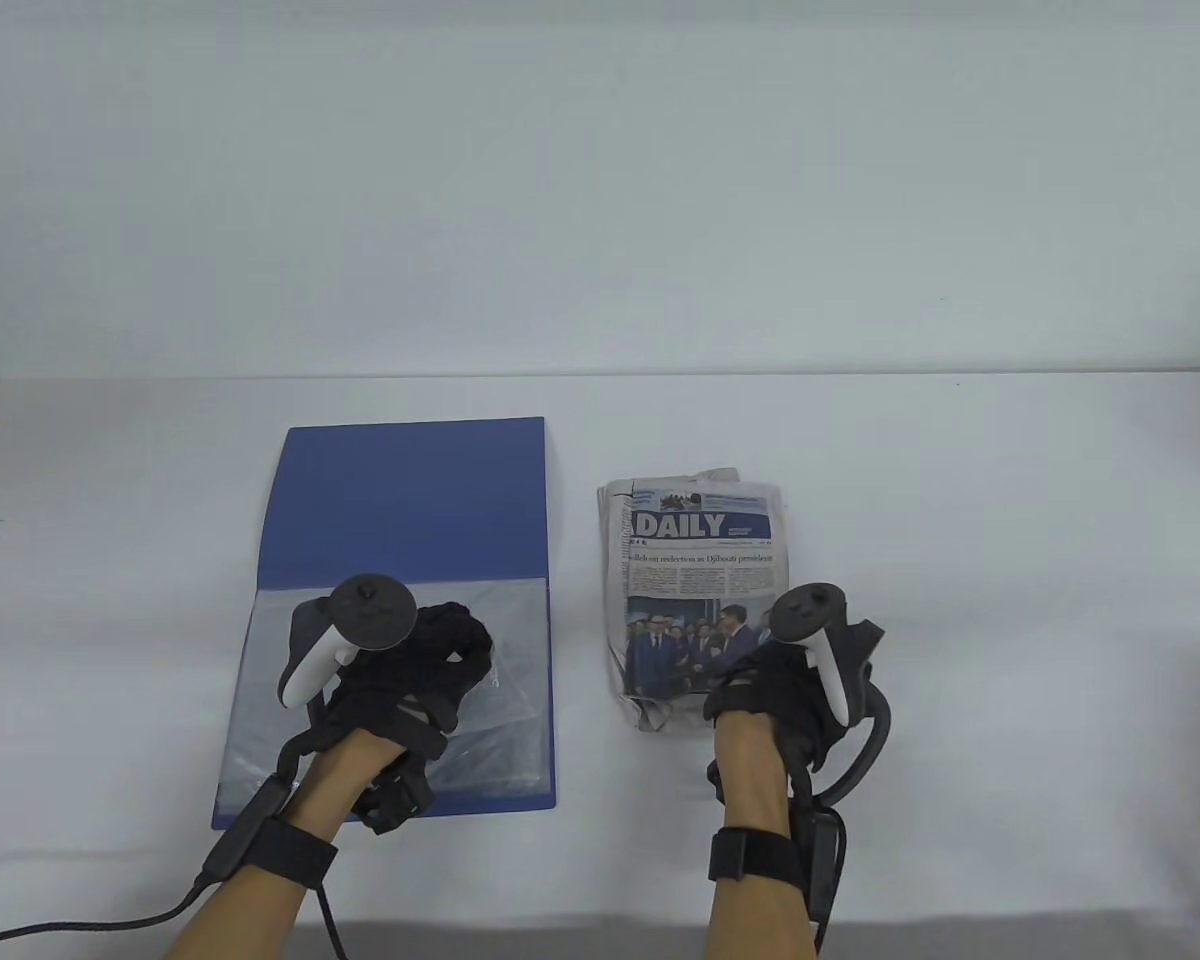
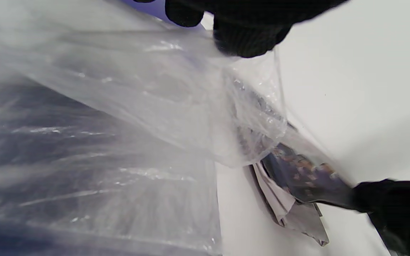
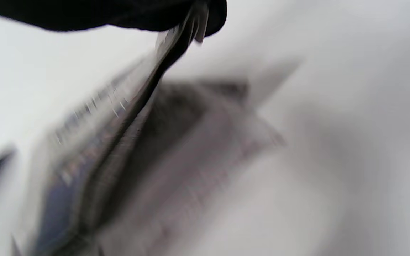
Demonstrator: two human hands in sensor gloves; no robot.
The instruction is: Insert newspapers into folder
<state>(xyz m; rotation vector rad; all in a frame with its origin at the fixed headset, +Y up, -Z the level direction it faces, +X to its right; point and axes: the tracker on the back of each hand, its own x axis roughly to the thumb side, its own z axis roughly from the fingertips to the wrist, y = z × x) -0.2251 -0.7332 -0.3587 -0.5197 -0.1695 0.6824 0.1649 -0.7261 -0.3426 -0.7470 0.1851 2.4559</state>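
A blue folder (image 1: 430,500) lies open on the white table, its clear plastic sleeve (image 1: 290,700) covering the near half. My left hand (image 1: 450,650) pinches the sleeve's edge and lifts it; the left wrist view shows my fingertips (image 2: 244,42) gripping the raised plastic (image 2: 137,106). A folded newspaper (image 1: 695,560) headed "DAILY" lies to the folder's right. My right hand (image 1: 750,680) grips the newspaper's near right corner; the right wrist view, blurred, shows my fingers (image 3: 205,17) holding the paper's edge (image 3: 148,92). The newspaper (image 2: 297,177) also shows in the left wrist view.
The white table (image 1: 1010,560) ends at a pale wall at the back. A black cable (image 1: 110,920) runs from my left wrist off the bottom left.
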